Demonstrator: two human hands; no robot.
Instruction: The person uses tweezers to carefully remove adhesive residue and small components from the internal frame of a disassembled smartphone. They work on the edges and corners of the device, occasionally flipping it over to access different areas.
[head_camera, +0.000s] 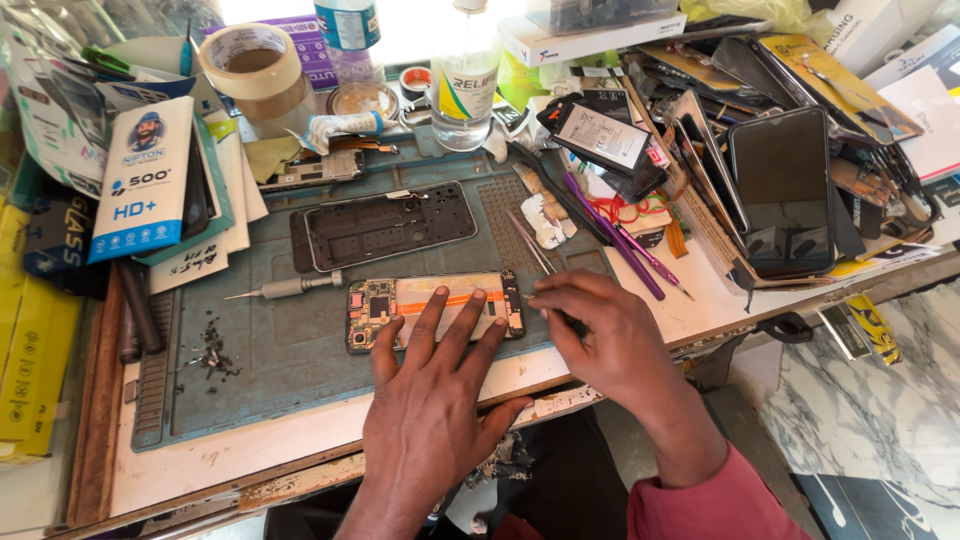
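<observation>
Opened phone (435, 310) lying face-down on the blue-grey work mat (280, 370), circuit board and orange ribbon showing, directly under the fingertips of the left hand (435, 400). Left hand open and flat, fingers spread across the phone's middle, pressing it to the mat. Right hand (600, 335) closed in a pinch at the phone's right end, gripping what looks like a thin tool (570, 321). Most of it hidden under the fingers, so exact kind hard to tell.

Judged from this: a hold-and-probe step, one hand pinning, the other working at the phone's edge. Calls for steady downward pressure from the left and a small, controlled touch from the right — little room between fingertips and the bare board.

Just beyond the left fingertips, an empty dark phone frame (385, 225). To the left of that hand, a slim screwdriver (285, 288) lying flat, and nearer the body a scatter of tiny screws (212, 352). Beyond the right hand, tweezers (530, 242) and a purple-handled tool (610, 235) — both lying untouched. Farther out past both hands, a tape roll (255, 70) and a clear bottle (465, 90). Well off to the right of the right hand, a dark phone screen (782, 190) on a heap of parts.
</observation>
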